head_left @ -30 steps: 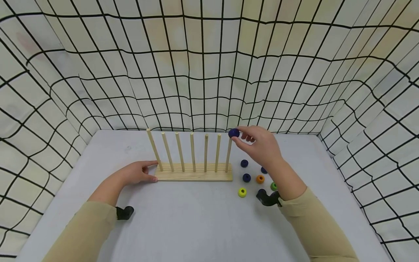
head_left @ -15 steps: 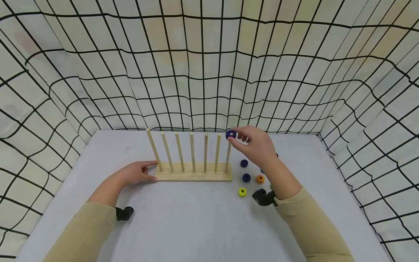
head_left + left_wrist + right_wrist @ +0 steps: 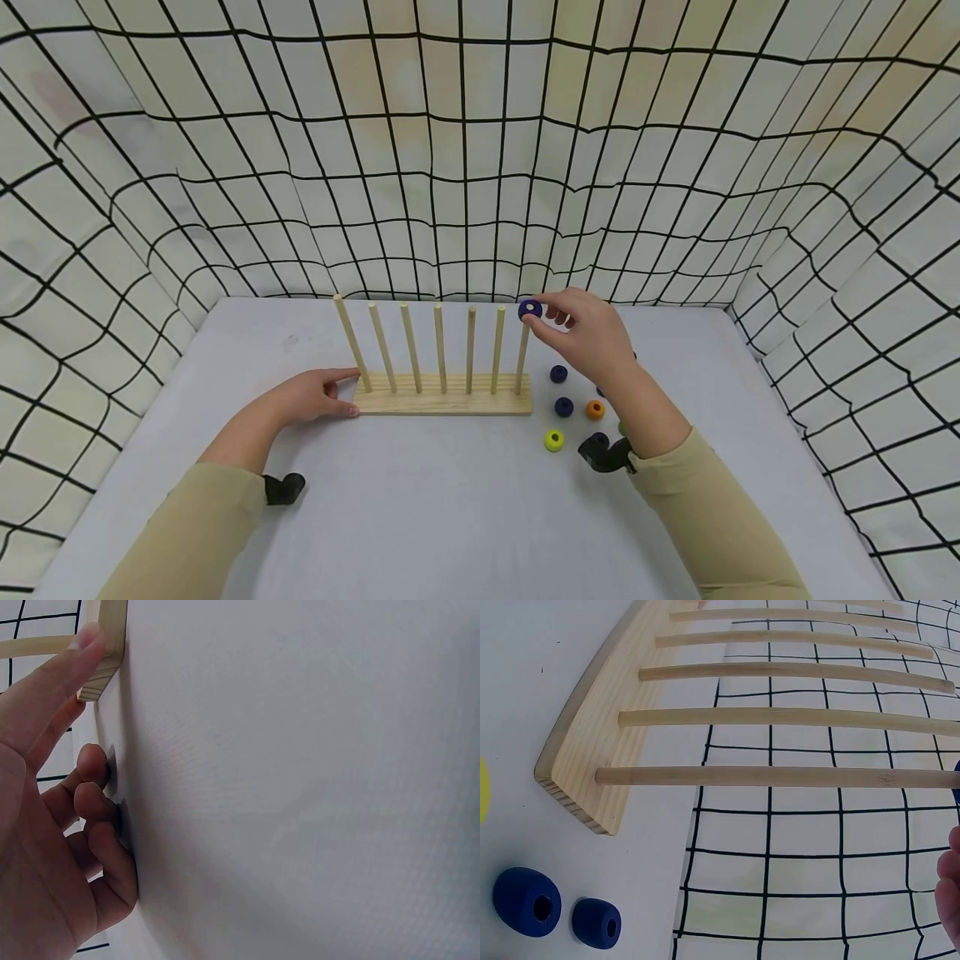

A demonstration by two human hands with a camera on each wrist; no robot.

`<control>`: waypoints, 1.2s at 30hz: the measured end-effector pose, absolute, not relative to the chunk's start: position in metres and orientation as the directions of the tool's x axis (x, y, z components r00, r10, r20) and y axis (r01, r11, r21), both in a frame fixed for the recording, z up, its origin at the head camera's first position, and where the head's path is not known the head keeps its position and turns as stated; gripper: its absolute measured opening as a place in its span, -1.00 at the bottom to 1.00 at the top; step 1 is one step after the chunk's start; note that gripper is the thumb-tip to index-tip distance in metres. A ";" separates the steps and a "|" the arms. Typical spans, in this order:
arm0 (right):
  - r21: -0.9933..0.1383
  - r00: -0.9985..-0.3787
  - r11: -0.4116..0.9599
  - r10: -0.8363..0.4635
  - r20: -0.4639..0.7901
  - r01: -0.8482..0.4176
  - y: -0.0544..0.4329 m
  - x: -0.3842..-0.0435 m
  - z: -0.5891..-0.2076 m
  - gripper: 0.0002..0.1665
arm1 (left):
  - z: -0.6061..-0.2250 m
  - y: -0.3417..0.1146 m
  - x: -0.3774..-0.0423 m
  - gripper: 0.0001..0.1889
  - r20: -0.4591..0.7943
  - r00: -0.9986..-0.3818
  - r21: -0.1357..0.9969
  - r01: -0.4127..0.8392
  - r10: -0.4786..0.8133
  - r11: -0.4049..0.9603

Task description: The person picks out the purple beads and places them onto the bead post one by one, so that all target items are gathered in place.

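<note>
A wooden peg stand with a row of several upright pegs sits on the white table. At its left end my left hand grips the base between thumb and index finger; in the left wrist view the other fingers curl by the tabletop. My right hand pinches a dark blue bead at the top of the rightmost peg. The peg's tip shows in the bead's hole. From the right wrist, only the bead's edge and some fingertips are visible.
Right of the stand lie two dark blue beads, an orange bead and a yellow bead. More beads are partly covered by the right forearm. Black netting over white walls encloses the table's back and sides.
My right hand has moved slightly left, and the blue bead has tilted so its hole shows over the rightmost peg's tip. The left hand keeps its place on the stand.
</note>
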State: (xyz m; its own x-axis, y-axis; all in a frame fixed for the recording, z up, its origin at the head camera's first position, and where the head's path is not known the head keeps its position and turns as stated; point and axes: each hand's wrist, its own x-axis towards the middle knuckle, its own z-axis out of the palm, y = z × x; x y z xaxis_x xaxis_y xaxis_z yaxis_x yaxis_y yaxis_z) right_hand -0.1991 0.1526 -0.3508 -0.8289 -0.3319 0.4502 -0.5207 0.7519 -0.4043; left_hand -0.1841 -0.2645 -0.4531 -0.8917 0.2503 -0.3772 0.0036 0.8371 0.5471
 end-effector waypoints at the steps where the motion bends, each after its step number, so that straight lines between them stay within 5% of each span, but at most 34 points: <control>1: -0.403 -0.829 0.753 -0.331 0.451 -0.520 0.153 -0.199 -0.351 -0.56 | -0.453 -0.265 -0.184 -0.14 -0.378 -0.891 0.546 0.004 0.251 0.838; 36: -0.431 -0.828 0.738 -0.309 0.467 -0.519 0.159 -0.200 -0.356 -0.59 | -0.459 -0.269 -0.190 -0.14 -0.380 -0.888 0.541 0.013 0.259 0.841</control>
State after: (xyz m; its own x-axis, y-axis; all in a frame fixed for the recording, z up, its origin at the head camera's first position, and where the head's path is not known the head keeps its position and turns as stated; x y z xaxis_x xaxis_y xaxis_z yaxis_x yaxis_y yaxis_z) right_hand -0.1996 0.1593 -0.3561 -0.8285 -0.3093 0.4669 -0.5187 0.7381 -0.4315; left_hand -0.1900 -0.2685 -0.4594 -0.8881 0.2585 -0.3800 0.0133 0.8409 0.5410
